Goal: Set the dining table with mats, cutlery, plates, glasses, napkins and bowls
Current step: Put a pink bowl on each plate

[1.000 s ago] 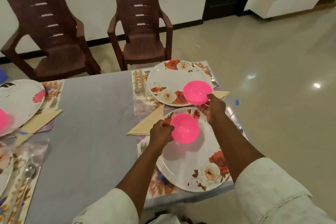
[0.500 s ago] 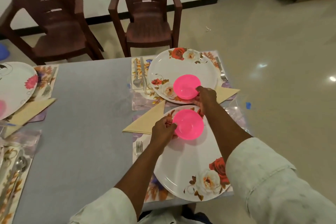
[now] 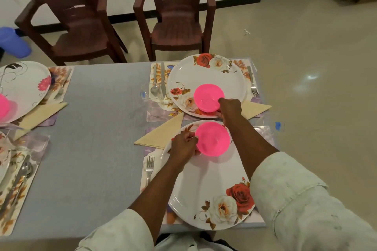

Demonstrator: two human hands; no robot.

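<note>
Pink near bowl (image 3: 212, 139): left hand (image 3: 183, 144) pinches its rim, on the near plate (image 3: 208, 185).
Pink far bowl (image 3: 208, 97): right hand (image 3: 230, 108) grips its edge, on the far plate (image 3: 206, 75).
Napkin (image 3: 161, 134): just left of the left hand.

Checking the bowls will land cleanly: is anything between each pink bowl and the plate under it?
Nothing visible: the far pink bowl sits over bare far plate, the near pink bowl over bare near plate.

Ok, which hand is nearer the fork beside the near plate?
Left. The left hand grips the near pink bowl just above-right of the fork; the right hand is farther off, at the far bowl.
</note>
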